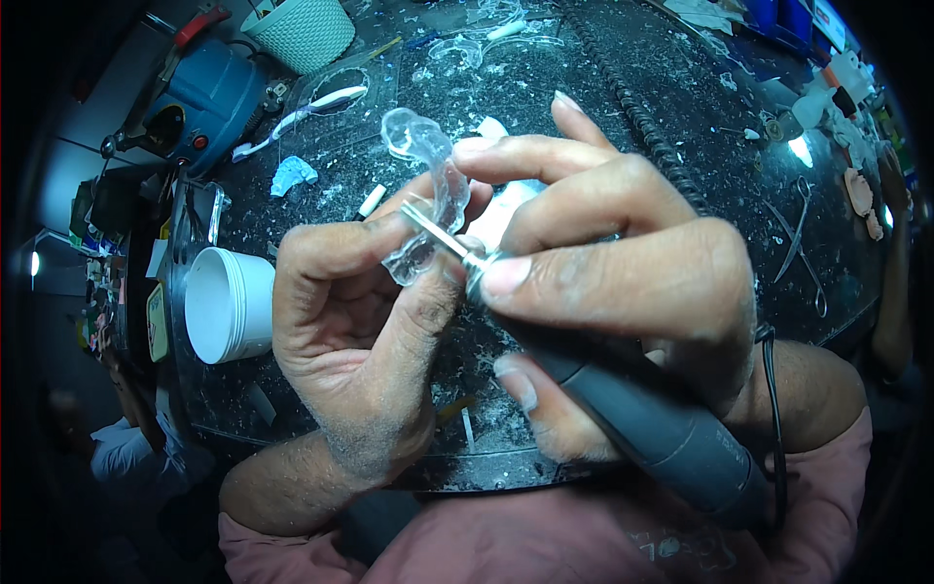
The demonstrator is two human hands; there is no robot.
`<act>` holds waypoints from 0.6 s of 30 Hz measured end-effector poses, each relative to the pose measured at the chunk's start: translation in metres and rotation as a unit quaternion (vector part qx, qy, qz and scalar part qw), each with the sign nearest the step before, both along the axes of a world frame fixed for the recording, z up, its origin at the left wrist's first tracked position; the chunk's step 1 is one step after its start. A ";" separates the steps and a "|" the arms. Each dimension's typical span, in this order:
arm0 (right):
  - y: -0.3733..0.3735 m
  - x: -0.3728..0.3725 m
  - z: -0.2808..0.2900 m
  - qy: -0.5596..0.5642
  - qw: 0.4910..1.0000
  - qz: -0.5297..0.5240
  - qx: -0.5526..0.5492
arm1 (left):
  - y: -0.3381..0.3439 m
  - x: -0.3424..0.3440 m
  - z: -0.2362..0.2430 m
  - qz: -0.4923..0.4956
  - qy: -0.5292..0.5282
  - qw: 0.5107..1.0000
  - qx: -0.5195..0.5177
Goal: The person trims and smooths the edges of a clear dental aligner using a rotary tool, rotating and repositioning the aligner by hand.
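Note:
My left hand [360,311] pinches a clear plastic dental aligner [443,180] between thumb and fingers, holding it up over the dark bench. In my right hand [623,263] is a black rotary handpiece [652,419], gripped like a pen with its cord trailing by my forearm. The handpiece's thin metal bur [433,227] lies across the lower part of the aligner, touching it or very close; I cannot tell which. My right index fingertip rests at the aligner's edge. Pale dust coats my left hand and wrist.
A white tub [229,307] stands at the left. Behind it are a toothbrush [302,119], a light blue piece [293,176], a blue machine [209,102] and a woven pot [302,34]. Scissors [798,234] lie at the right. Other people sit at both sides. White debris covers the bench [370,83].

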State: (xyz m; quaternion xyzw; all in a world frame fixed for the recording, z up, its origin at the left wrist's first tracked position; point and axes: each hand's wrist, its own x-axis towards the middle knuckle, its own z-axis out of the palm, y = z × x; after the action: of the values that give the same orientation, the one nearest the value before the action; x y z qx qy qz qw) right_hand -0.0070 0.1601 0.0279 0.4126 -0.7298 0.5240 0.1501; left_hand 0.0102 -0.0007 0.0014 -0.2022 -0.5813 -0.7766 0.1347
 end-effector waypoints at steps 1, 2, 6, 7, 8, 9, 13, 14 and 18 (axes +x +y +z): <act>0.000 0.001 0.000 0.010 1.000 0.003 0.004 | 0.000 -0.002 -0.001 -0.010 0.008 1.000 0.007; -0.001 0.000 0.000 0.019 1.000 0.008 0.007 | 0.000 -0.003 -0.002 -0.017 0.015 1.000 0.012; -0.014 -0.002 -0.015 -0.019 0.985 0.011 -0.169 | 0.001 0.002 0.004 0.022 -0.039 0.998 -0.035; -0.007 0.000 -0.009 0.007 0.996 0.011 -0.085 | 0.000 0.001 0.003 0.012 -0.023 0.999 -0.044; -0.004 -0.001 -0.001 0.032 0.999 0.016 -0.004 | -0.003 -0.001 0.001 0.007 -0.008 0.998 -0.057; -0.003 -0.003 -0.003 0.025 0.999 0.024 -0.017 | -0.003 -0.001 0.001 0.010 -0.009 0.998 -0.059; 0.001 -0.008 0.002 0.112 0.993 0.043 0.021 | 0.000 0.001 0.004 0.020 -0.050 0.998 -0.042; 0.000 -0.007 0.000 0.112 0.993 0.043 0.021 | -0.002 0.000 0.002 0.019 -0.051 0.997 -0.050; 0.000 0.005 0.013 -0.067 0.997 -0.014 0.037 | 0.000 -0.001 0.003 0.007 -0.066 0.997 -0.034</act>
State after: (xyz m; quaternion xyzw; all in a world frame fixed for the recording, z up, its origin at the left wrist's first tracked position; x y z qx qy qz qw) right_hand -0.0024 0.1604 0.0412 0.3719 -0.7626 0.5211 0.0929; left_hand 0.0096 -0.0004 0.0044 -0.1512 -0.6160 -0.7673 0.0948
